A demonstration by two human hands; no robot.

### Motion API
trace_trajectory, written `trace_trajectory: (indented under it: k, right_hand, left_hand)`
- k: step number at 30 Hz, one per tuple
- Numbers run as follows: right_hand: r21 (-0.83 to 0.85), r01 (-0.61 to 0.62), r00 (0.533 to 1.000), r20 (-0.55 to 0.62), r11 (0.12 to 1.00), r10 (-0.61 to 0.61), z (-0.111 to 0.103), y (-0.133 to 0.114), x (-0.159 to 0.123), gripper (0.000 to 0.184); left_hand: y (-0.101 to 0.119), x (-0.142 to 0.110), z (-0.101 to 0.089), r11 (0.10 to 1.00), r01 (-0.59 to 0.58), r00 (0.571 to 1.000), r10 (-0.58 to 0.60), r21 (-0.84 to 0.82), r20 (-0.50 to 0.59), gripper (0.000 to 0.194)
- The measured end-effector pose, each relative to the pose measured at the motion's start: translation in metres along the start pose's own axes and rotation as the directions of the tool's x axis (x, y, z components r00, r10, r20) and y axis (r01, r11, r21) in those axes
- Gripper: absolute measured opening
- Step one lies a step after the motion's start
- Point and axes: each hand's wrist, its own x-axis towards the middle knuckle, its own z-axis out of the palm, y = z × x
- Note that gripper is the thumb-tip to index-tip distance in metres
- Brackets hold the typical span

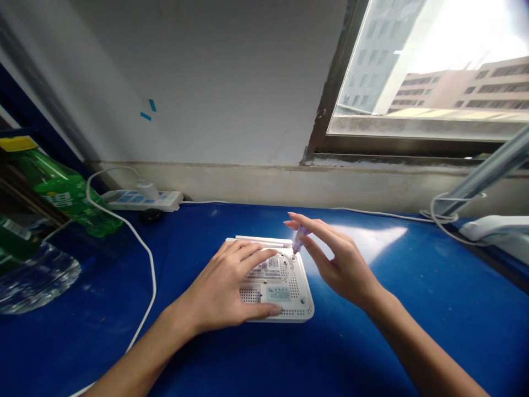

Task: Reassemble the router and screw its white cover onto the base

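Note:
A white router (303, 286) lies upside down on the blue table, its vented underside, printed labels and corner screw holes facing up. Across its left part lies my left hand (223, 284), thumb near the front edge and fingers toward the far edge, holding it steady. My right hand (336, 253) pinches a small translucent purple screwdriver (301, 237) between thumb and fingers. The screwdriver is tilted, with its tip at the hole in the router's far right corner. Whether the tip sits in a screw cannot be made out.
A white power strip (169, 201) with a plugged-in charger stands by the wall; its white cable (151, 270) runs down the left side. A green bottle (70, 193) and a clear one (37, 284) lie at left. A lamp base (496, 229) stands right.

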Motion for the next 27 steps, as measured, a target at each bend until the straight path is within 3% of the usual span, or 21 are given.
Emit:
trace_trajectory:
  k: [4, 9, 12, 19, 27]
  right_hand:
    - [-0.016, -0.001, 1.0, 0.013, 1.0, 0.001, 0.001, -0.0014, 0.0014, 0.038]
    - [-0.167, -0.007, 0.996, -0.092, 0.986, -0.008, 0.0055, -0.005, 0.0039, 0.022]
    - [-0.227, -0.009, 0.993, -0.116, 0.974, -0.017, 0.0053, -0.006, 0.0016, 0.022]
    - [0.0, -0.025, 0.998, 0.065, 1.0, 0.025, 0.0003, -0.0034, -0.0016, 0.04]
    - [-0.153, -0.066, 0.997, -0.054, 0.986, 0.058, 0.0021, -0.0052, 0.0003, 0.028]
  left_hand:
    - [0.0016, 0.0008, -0.0014, 1.0, 0.0, 1.0, 0.0, -0.01, 0.013, 0.079]
    - [0.0031, 0.0012, -0.0033, 1.0, 0.011, 0.999, -0.01, -0.02, 0.039, 0.08]
    - [0.0024, 0.0002, -0.0024, 1.0, 0.015, 0.999, -0.015, -0.012, 0.038, 0.08]
    - [0.0008, 0.0005, -0.0008, 1.0, 0.003, 1.0, -0.002, -0.013, 0.028, 0.082]
    - [0.0021, 0.0025, -0.0025, 1.0, 0.016, 0.998, -0.015, -0.01, 0.055, 0.08]
